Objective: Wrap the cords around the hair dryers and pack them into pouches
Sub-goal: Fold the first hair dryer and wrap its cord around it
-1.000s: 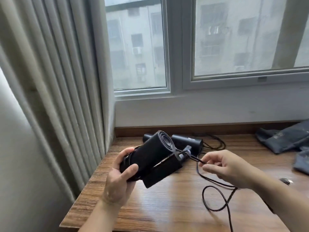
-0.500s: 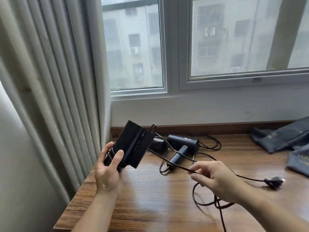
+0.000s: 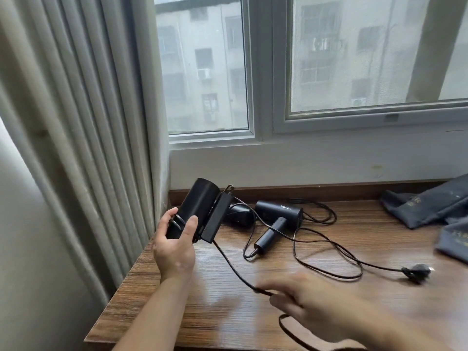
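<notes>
- left hand [image 3: 174, 245]: I see it gripping the folded hair dryer [image 3: 200, 206], raised above the surface [image 3: 228, 312].
- cord [image 3: 233, 269]: hangs from that dryer to the right hand [image 3: 311, 307], which is blurred and pinches it.
- second hair dryer [image 3: 278, 214]: lies on the surface, well apart from both hands.
- pouches [image 3: 425, 206]: lie far right; I cannot tell their contents.

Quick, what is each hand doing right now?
Left hand: holding the hair dryer.
Right hand: blurry, but gripping the cord.
</notes>
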The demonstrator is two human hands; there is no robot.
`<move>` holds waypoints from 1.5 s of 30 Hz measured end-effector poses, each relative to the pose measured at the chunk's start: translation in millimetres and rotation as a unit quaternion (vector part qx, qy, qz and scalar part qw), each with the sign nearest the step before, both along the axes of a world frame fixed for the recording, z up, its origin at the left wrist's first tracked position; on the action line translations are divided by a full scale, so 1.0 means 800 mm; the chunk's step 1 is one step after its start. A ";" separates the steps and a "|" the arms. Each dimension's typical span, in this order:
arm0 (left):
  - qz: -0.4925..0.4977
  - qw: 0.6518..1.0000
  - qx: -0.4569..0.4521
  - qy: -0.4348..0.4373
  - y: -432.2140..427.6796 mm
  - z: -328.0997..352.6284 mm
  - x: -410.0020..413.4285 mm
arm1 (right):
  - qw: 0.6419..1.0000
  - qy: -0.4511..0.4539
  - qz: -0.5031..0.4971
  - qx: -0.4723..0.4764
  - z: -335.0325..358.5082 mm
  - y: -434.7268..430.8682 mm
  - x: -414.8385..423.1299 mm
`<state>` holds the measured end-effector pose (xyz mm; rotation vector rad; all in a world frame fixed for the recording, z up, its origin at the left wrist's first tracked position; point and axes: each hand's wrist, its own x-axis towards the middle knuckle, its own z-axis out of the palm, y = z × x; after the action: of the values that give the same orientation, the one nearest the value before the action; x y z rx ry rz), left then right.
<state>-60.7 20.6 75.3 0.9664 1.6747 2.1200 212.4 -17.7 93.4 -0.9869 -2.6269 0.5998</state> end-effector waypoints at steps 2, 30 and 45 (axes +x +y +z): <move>-0.004 0.999 0.008 -0.031 0.006 -0.001 0.001 | 0.999 -0.010 0.026 0.023 -0.003 -0.003 -0.005; -0.314 0.835 -0.059 0.448 -0.045 -0.032 0.012 | 0.965 0.166 -0.083 0.185 0.065 0.045 0.011; -0.470 0.866 -0.039 0.169 -0.077 -0.002 -0.023 | 0.977 0.208 -0.045 -0.003 0.033 0.090 0.056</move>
<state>-79.2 -41.1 73.8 1.7361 1.0106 1.2562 257.2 54.1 119.9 -0.8654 -2.2033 0.7051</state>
